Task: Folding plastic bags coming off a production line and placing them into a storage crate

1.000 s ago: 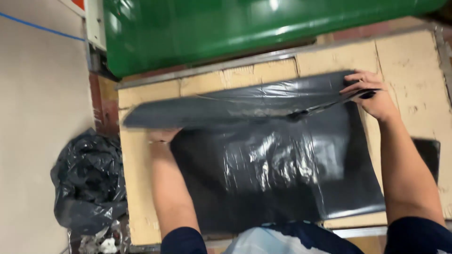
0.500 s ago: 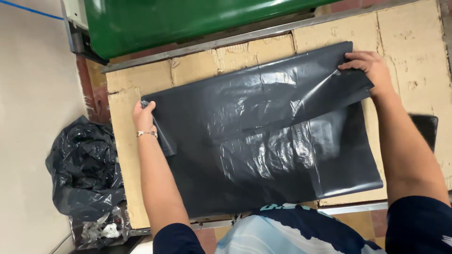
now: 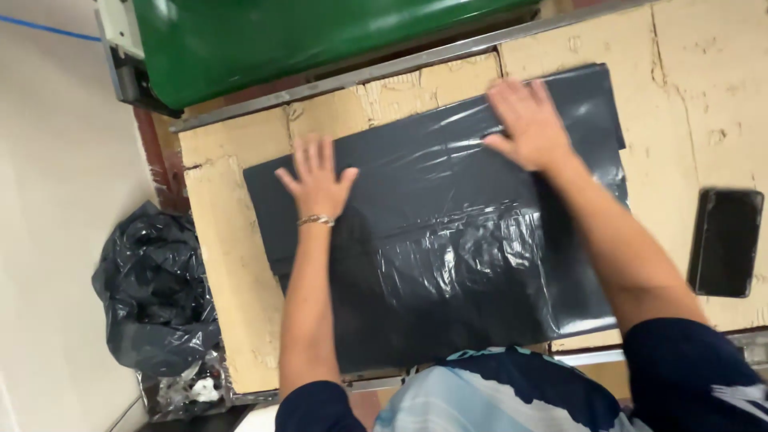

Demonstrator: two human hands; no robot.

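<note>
A large black plastic bag lies flat on a worn cardboard-covered tabletop. My left hand presses palm down on the bag's upper left part, fingers spread, a thin bracelet on the wrist. My right hand lies flat on the bag's upper right part, fingers spread too. Neither hand grips anything. The bag's near edge runs under my arms and torso.
A green machine housing stands along the table's far edge behind a metal rail. A black flat phone-like object rests on the table at right. A stuffed black rubbish bag sits on the floor at left.
The bag's upper flap, held up by its corners before, now lies flat on the table. Both hands let go of the edges and moved inward, palms down on the plastic.
</note>
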